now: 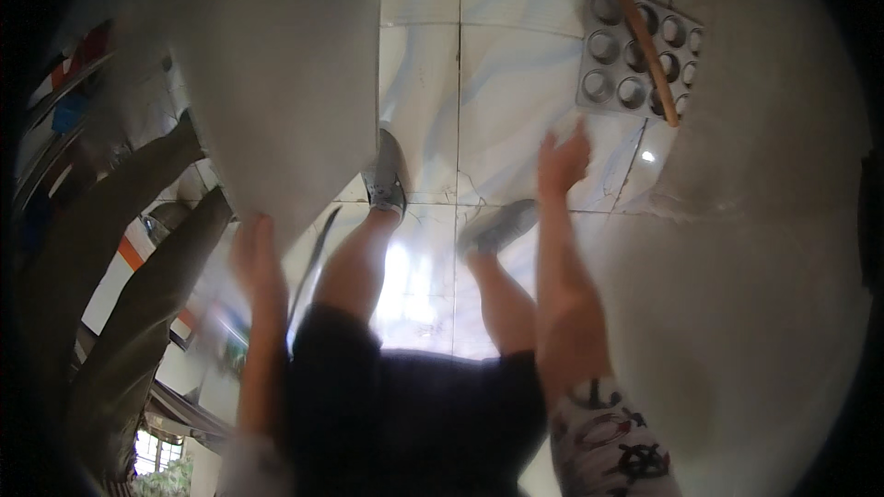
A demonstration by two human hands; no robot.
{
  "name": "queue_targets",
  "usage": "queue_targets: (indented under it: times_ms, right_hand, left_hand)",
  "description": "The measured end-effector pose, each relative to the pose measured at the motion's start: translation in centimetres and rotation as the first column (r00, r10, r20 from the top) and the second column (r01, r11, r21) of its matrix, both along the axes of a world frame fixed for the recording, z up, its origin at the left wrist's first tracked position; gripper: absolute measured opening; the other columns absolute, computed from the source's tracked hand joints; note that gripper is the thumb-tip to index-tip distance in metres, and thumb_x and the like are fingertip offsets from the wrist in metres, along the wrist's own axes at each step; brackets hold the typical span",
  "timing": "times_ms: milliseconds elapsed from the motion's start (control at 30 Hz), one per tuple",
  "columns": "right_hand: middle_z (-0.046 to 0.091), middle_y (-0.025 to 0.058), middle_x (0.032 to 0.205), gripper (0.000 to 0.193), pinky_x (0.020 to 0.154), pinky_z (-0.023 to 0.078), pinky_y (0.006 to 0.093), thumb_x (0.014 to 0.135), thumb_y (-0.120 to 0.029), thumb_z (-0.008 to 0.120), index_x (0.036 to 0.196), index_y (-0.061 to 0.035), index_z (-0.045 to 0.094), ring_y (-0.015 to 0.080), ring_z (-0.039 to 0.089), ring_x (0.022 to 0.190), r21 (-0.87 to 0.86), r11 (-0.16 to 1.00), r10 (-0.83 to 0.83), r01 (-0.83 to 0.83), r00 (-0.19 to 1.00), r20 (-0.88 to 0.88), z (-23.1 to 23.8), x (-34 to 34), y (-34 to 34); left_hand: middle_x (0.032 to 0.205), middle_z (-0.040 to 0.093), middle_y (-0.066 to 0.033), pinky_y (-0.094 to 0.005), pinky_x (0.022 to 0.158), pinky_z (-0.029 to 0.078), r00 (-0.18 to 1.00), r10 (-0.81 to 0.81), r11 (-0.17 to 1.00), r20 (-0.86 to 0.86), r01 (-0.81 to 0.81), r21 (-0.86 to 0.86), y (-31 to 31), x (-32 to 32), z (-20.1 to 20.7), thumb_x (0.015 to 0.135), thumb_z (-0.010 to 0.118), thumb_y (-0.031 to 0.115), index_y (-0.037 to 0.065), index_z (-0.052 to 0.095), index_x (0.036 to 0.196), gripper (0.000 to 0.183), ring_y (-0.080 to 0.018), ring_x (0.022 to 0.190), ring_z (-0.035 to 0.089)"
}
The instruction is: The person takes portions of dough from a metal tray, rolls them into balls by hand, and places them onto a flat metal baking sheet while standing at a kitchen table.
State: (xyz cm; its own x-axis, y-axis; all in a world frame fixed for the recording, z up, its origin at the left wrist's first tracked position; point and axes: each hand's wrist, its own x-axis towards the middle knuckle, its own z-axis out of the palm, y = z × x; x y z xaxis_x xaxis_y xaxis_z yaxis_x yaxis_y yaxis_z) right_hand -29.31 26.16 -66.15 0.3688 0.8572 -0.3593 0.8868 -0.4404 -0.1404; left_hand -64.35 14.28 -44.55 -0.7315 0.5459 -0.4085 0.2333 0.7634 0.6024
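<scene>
While the left hand is by a corner of the grey table, grip too blurry to tell, the half-curled right hand looks empty near the muffin pan, by one edge of the pale table. Perhaps it's reaching; grabbing needs wider fingers.

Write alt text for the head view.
A person's blurred right hand reaches forward near a metal muffin tin with a wooden stick across it. The left hand is at the lower edge of a large pale panel. Below are dark shorts, gray shoes and pale floor tiles.
</scene>
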Motion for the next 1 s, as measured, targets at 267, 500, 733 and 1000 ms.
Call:
queue_targets:
  times_ms: [267,500,733,1000]
  right_hand:
    - [0.062,0.0208,0.108,0.045,0.089,0.044,0.0455,0.081,-0.026,0.061,0.121,-0.0045,0.056,0.0359,0.057,0.105,-0.441,0.897,-0.202,0.032,0.917,-0.345,11.9,-6.8,-14.0]
    - [0.063,0.0192,0.105,0.038,0.085,0.047,0.0429,0.082,-0.023,0.06,0.115,-0.0051,0.06,0.0352,0.06,0.099,-0.184,0.979,-0.011,-0.091,0.873,-0.488,29.9,-8.3,-12.5]
    - [0.064,0.0166,0.102,0.037,0.085,0.048,0.0432,0.081,-0.027,0.06,0.111,-0.0052,0.06,0.0344,0.06,0.098,-0.171,0.975,0.061,-0.144,0.908,-0.415,39.1,-5.1,-21.0]
    - [0.063,0.0125,0.108,0.037,0.086,0.047,0.0466,0.08,-0.033,0.06,0.112,-0.0159,0.061,0.031,0.059,0.103,-0.385,0.923,-0.162,0.019,0.925,-0.343,47.8,-6.1,-29.8]
  left_hand:
    - [0.075,0.059,-0.0154,-0.0373,0.063,0.042,0.947,-0.313,0.948,-0.072,0.315,0.033,-2.5,-1.0,10.3,0.085,0.059,0.014,-0.002,0.06,0.083,0.017,-0.0289,0.069,0.056]
    - [0.075,0.057,-0.0154,-0.0378,0.061,0.043,0.727,-0.648,0.744,-0.225,0.668,0.013,-7.6,-6.9,23.3,0.079,0.066,0.006,0.0,0.058,0.082,0.011,-0.0314,0.066,0.055]
    - [0.068,0.054,-0.0126,-0.0346,0.057,0.041,0.515,-0.857,0.514,0.013,0.855,0.06,-4.6,-10.4,42.2,0.073,0.068,0.006,-0.001,0.058,0.076,0.012,-0.027,0.063,0.054]
    - [0.072,0.06,-0.0112,-0.0363,0.067,0.04,0.172,-0.981,0.187,0.095,0.964,0.187,0.4,-10.3,54.2,0.067,0.07,0.01,0.001,0.063,0.079,0.017,-0.0299,0.072,0.056]
